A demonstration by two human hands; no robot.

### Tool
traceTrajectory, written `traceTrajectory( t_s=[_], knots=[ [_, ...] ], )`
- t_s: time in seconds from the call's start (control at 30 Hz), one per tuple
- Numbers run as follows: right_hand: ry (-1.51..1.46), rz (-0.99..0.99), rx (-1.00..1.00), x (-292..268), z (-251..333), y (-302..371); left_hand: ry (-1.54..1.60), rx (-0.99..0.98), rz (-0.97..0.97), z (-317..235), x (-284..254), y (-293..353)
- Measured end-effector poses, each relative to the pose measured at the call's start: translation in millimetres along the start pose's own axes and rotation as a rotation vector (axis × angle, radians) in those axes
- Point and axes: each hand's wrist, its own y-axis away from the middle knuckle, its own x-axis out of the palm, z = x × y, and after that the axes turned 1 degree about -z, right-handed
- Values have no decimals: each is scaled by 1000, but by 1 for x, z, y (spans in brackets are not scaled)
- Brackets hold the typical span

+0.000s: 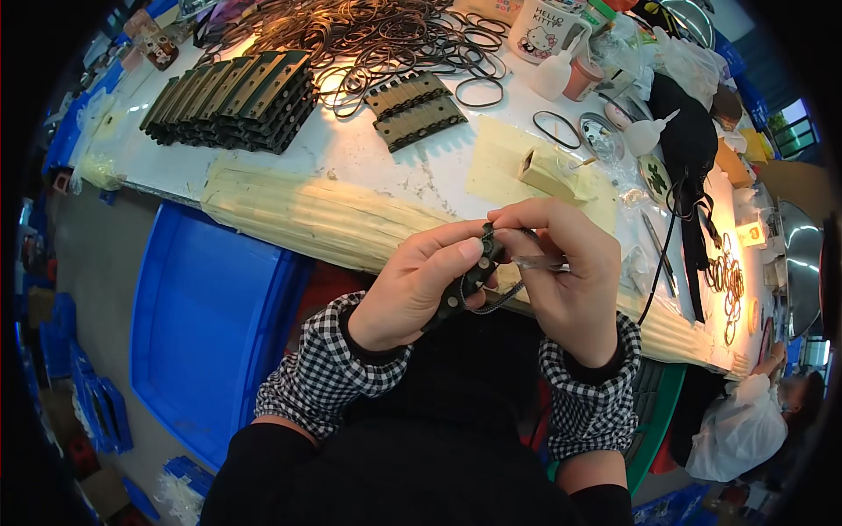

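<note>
My left hand (pixel 419 273) is closed around a narrow dark green piece (pixel 474 279) with pale round spots, held tilted over the table's front edge. A thin dark braided cord (pixel 502 304) loops down from this piece, close to my right hand. Fingers of my right hand (pixel 574 272) pinch at the piece's upper end, meeting the left fingertips there. Between the right thumb and fingers lies a slim silver metal tool (pixel 541 262); its exact kind is not clear. What the right fingertips grip at the cord is partly hidden.
Stacked green-and-tan strips (pixel 230 101) stand at the far left, with more strips (pixel 416 110) beside them. Behind lies a heap of cord loops (pixel 351 39). A white mug (pixel 537 31) and squeeze bottles stand far right. A blue bin (pixel 206 324) sits left; another person (pixel 745 425) is at right.
</note>
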Motion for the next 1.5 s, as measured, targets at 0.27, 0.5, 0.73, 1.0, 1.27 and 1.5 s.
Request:
traceTrajectory(
  t_s=[0.27,0.5,0.73,1.0,1.27,1.5],
  knots=[
    [68,-75,-156,4,-6,8,57,57,95,1,-3,4],
    [-42,-28,119,4,-9,18,-47,24,67,10,-11,-3],
    [430,27,-432,-5,-9,10,-95,-7,66,3,-9,0],
    [97,-92,-174,4,-23,22,-89,26,118,12,-8,0],
    [102,-29,-164,-3,-17,21,-160,-63,107,-1,-5,1],
    [145,20,-192,-7,-14,18,-119,-41,123,2,-7,1]
  ],
)
